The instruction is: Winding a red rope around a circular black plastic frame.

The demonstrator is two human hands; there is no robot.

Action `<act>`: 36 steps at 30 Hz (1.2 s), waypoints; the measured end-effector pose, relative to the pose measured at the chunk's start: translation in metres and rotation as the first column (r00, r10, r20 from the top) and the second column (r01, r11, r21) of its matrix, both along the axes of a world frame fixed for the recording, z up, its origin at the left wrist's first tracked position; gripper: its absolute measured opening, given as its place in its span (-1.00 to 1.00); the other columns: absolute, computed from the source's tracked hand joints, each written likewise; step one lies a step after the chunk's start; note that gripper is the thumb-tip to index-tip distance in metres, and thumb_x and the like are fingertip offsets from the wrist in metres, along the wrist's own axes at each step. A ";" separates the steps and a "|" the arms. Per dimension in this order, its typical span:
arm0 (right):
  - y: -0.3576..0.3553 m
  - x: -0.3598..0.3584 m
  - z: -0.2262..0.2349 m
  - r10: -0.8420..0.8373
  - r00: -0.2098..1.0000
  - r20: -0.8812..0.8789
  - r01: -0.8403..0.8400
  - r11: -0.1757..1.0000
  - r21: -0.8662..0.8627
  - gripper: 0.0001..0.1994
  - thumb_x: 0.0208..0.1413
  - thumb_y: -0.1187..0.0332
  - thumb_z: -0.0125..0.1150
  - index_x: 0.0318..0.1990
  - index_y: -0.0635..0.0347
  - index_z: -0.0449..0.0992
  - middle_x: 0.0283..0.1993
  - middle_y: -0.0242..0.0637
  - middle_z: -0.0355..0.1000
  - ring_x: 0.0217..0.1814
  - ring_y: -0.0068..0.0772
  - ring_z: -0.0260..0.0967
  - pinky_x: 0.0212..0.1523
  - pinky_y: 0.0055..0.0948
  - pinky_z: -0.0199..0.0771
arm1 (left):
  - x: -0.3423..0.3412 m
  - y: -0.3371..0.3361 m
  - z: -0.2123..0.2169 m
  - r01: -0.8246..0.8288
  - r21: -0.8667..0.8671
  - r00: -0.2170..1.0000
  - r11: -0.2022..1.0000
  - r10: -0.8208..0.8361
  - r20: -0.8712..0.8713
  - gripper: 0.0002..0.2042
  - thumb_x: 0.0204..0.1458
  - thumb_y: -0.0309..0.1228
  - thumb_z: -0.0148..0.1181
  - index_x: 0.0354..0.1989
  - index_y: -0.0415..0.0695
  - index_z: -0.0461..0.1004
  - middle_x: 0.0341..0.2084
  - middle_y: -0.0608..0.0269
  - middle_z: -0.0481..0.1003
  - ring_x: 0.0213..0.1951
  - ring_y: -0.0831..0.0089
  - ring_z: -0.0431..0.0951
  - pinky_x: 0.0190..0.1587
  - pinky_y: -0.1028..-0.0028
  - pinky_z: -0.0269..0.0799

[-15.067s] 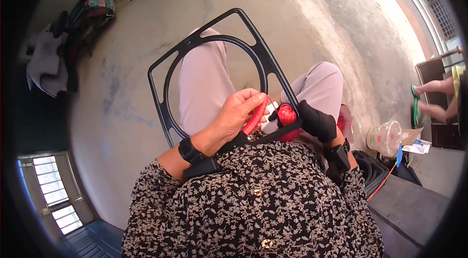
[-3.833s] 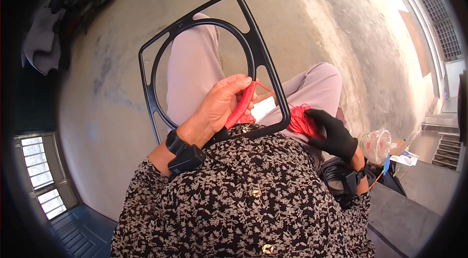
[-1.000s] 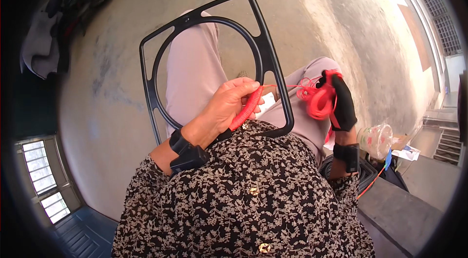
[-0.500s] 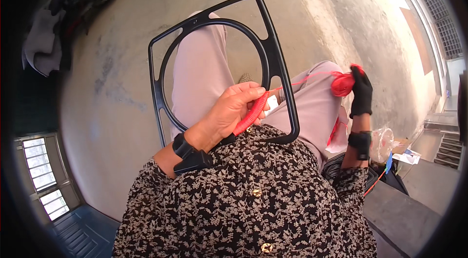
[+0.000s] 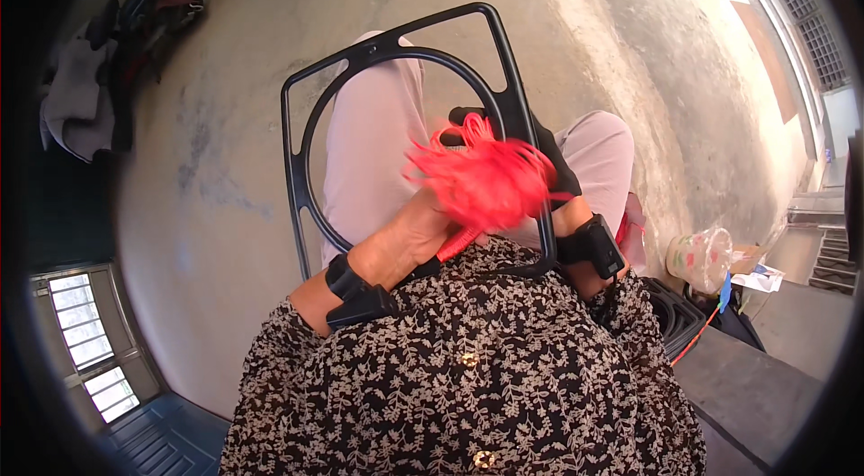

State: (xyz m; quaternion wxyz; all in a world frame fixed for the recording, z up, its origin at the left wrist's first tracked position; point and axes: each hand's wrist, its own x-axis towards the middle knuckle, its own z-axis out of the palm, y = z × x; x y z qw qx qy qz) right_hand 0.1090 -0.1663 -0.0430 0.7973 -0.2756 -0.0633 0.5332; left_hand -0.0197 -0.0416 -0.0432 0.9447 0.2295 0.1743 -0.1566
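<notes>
A black frame [image 5: 516, 107], squarish with a round ring inside, stands tilted over my lap. My bare left hand [image 5: 416, 229] grips the ring's near side, where red cord is wound in a tight coil [image 5: 457, 244]. Its fingers are mostly hidden behind a loose bundle of red cord [image 5: 495, 184], which is smeared by motion. My right hand [image 5: 556, 157], in a black glove, reaches around the frame's right side and holds the bundle; its fingertips show inside the ring.
To the right, a clear plastic tub [image 5: 700, 258], papers [image 5: 759, 278] and a black coiled item [image 5: 670, 318] lie beside a grey ledge [image 5: 742, 390]. A parked scooter [image 5: 162, 13] stands at the far left. My knees are under the frame.
My right hand has come in from the far right to the frame, bringing the red cord bundle over the ring. My left hand stays at the wound part.
</notes>
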 end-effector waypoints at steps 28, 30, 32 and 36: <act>-0.052 -0.043 0.014 0.098 0.985 0.144 -0.050 0.952 -0.303 -0.48 0.08 0.29 0.20 0.16 0.34 0.27 -0.01 -0.26 0.42 -0.02 -0.51 0.40 0.00 -0.53 0.42 | 0.005 0.002 0.006 -0.071 0.351 0.997 0.934 0.060 0.042 -0.88 0.20 -0.44 0.01 -0.29 -0.23 0.42 -0.42 0.32 0.49 -0.42 0.66 0.49 -0.33 0.64 0.47; -0.055 -0.048 0.007 -0.022 0.991 -0.133 0.006 0.993 -0.121 -0.52 0.17 0.25 0.11 0.18 0.32 0.27 0.06 -0.23 0.40 0.06 -0.45 0.39 0.11 -0.47 0.38 | 0.008 0.006 0.004 -0.054 0.341 0.998 0.938 0.042 0.041 -0.87 0.20 -0.41 0.01 -0.28 -0.22 0.42 -0.42 0.32 0.49 -0.42 0.65 0.49 -0.33 0.62 0.49; -0.059 -0.050 0.001 -0.016 0.941 -0.338 0.006 0.999 -0.031 -0.53 0.22 0.23 0.05 0.20 0.31 0.25 0.12 -0.22 0.36 0.12 -0.44 0.35 0.14 -0.47 0.34 | 0.009 0.007 0.002 -0.031 0.336 0.998 0.941 0.013 0.056 -0.85 0.20 -0.39 0.01 -0.26 -0.22 0.42 -0.44 0.31 0.49 -0.44 0.63 0.50 -0.36 0.61 0.51; -0.074 -0.051 -0.008 0.019 0.757 0.653 0.143 0.971 -0.194 -0.55 0.31 0.16 -0.13 0.18 0.34 0.25 0.13 -0.17 0.35 0.12 -0.31 0.35 0.16 -0.34 0.35 | 0.009 0.011 0.004 0.027 0.420 0.999 0.907 -0.042 0.026 -0.81 0.21 -0.32 0.01 -0.23 -0.22 0.40 -0.47 0.25 0.49 -0.51 0.60 0.51 -0.47 0.59 0.53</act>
